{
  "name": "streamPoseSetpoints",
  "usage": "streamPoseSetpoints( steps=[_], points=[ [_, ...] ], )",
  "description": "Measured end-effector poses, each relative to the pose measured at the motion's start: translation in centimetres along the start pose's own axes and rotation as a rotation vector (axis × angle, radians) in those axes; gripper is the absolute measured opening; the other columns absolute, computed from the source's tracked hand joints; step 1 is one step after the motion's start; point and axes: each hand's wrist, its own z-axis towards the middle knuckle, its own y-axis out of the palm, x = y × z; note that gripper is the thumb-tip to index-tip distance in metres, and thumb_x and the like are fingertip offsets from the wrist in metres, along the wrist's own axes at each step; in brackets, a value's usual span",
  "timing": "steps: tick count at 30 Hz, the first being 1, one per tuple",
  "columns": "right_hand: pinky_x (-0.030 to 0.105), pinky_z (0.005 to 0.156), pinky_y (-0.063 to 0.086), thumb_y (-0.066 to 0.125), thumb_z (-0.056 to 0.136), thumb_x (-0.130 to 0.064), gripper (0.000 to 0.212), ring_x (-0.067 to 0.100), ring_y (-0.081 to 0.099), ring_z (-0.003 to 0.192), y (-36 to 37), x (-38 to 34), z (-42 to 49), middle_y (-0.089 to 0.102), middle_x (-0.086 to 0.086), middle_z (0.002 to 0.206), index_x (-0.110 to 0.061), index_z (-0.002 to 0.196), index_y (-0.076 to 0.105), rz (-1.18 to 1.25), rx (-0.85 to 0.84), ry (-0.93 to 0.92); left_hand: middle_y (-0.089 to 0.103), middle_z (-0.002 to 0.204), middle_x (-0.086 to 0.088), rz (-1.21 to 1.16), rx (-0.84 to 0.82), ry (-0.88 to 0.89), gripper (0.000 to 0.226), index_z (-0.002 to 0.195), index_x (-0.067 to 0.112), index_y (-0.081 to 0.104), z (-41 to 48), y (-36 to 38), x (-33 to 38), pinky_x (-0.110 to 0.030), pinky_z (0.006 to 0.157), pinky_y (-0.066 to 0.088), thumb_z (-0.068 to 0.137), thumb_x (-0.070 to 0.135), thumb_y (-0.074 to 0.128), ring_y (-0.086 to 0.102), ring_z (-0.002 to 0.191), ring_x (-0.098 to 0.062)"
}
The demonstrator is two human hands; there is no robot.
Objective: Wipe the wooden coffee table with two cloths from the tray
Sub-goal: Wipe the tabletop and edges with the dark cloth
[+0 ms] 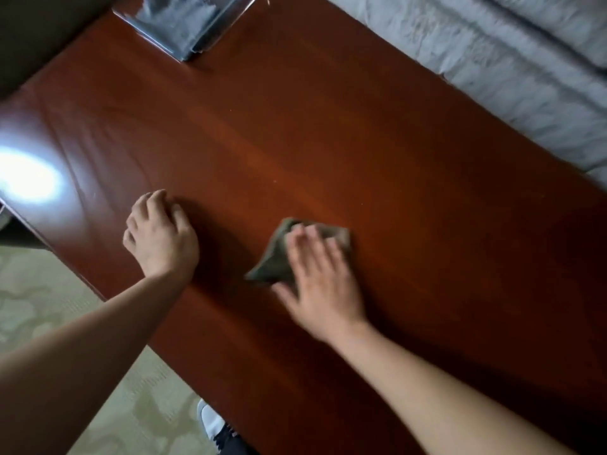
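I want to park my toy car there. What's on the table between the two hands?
Nothing. The head view shows only bare table between the left hand and the cloth under the right hand.

Head-worn view, steeply downward and close over the table point(328, 142); tilted

Bare forearms point(98, 339) — 1 white-toed dark shoe point(211, 421).
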Motion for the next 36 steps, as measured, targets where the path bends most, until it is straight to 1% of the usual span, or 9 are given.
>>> streamPoseSetpoints(
  steps=[5,9,14,20,22,25,31,33,36],
  points=[
    [0.056,0.129,0.015,0.028,0.102,-0.067,0.091,0.041,0.016,0.16,-2.6,13.4,1.2,0.017,0.026,0.171,0.0,0.163,0.022,-0.05,0.017,0.497,0.024,0.165,-0.005,0.183,0.013,-0.032,0.054,0.154,0.023,0.032,1.4,3.1,0.9,-0.054,0.125,0.008,0.103,0.043,0.031,0.014,0.154,-0.023],
    [0.061,0.127,0.017,0.02,0.102,-0.066,0.09,0.044,0.012,0.159,-3.1,15.0,5.5,0.016,0.026,0.171,0.0,0.164,0.02,-0.036,0.043,0.706,0.024,0.164,-0.005,0.241,0.044,-0.031,0.054,0.155,0.021,0.03,1.2,3.7,1.2,-0.055,0.124,0.008,0.104,0.04,0.029,0.015,0.153,-0.024],
    [0.056,0.129,0.014,0.028,0.103,-0.06,0.083,0.042,0.015,0.16,-3.2,7.7,13.7,0.02,0.022,0.171,-0.004,0.164,0.025,-0.052,0.083,0.404,0.028,0.162,-0.007,0.261,0.054,-0.027,0.052,0.154,0.019,0.032,1.3,3.7,1.1,-0.058,0.123,0.012,0.104,0.036,0.035,0.019,0.152,-0.026],
    [0.049,0.131,0.006,0.03,0.104,-0.06,0.078,0.029,0.006,0.163,-2.0,-4.8,19.8,0.011,0.01,0.176,-0.015,0.167,0.019,-0.08,-0.04,-0.344,0.031,0.162,-0.004,0.228,0.053,-0.027,0.059,0.152,0.022,0.036,1.2,3.4,1.1,-0.054,0.123,0.012,0.093,0.029,0.039,0.021,0.151,-0.024],
    [0.047,0.131,0.008,0.032,0.103,-0.061,0.079,0.026,0.009,0.163,-1.8,-4.5,20.0,0.013,0.008,0.176,-0.017,0.167,0.021,-0.082,-0.044,-0.443,0.03,0.162,-0.003,0.236,0.039,-0.027,0.062,0.153,0.022,0.035,1.2,3.3,1.2,-0.053,0.124,0.011,0.091,0.03,0.037,0.021,0.152,-0.024],
    [0.05,0.13,0.014,0.037,0.101,-0.061,0.081,0.029,0.015,0.162,-2.5,0.5,21.3,0.018,0.01,0.174,-0.014,0.166,0.024,-0.114,-0.019,-0.269,0.03,0.162,-0.004,0.247,0.022,-0.046,0.055,0.153,0.02,0.034,1.3,3.3,1.3,-0.055,0.124,0.011,0.098,0.031,0.032,0.02,0.152,-0.026],
    [0.056,0.13,0.011,0.016,0.103,-0.064,0.084,0.035,0.008,0.162,-5.9,10.0,26.5,0.01,0.017,0.175,-0.009,0.167,0.014,-0.107,-0.025,0.287,0.026,0.164,-0.006,0.264,-0.015,-0.039,0.053,0.155,0.017,0.032,1.1,3.4,1.2,-0.056,0.124,0.008,0.103,0.025,0.039,0.016,0.154,-0.027],
    [0.057,0.13,0.009,0.014,0.103,-0.063,0.085,0.036,0.004,0.162,-6.1,8.0,28.4,0.006,0.018,0.175,-0.008,0.167,0.011,-0.104,-0.047,0.301,0.027,0.164,-0.006,0.269,-0.005,-0.034,0.052,0.155,0.017,0.032,1.1,3.4,1.1,-0.056,0.124,0.007,0.103,0.026,0.035,0.016,0.154,-0.027],
    [0.055,0.13,0.008,0.016,0.102,-0.06,0.083,0.036,0.007,0.162,-5.4,1.1,30.5,0.009,0.018,0.174,-0.008,0.167,0.014,-0.122,-0.053,0.105,0.029,0.163,-0.007,0.273,-0.005,-0.022,0.055,0.154,0.016,0.034,1.3,3.5,1.1,-0.056,0.125,0.007,0.101,0.03,0.03,0.018,0.154,-0.028]
  ],
)
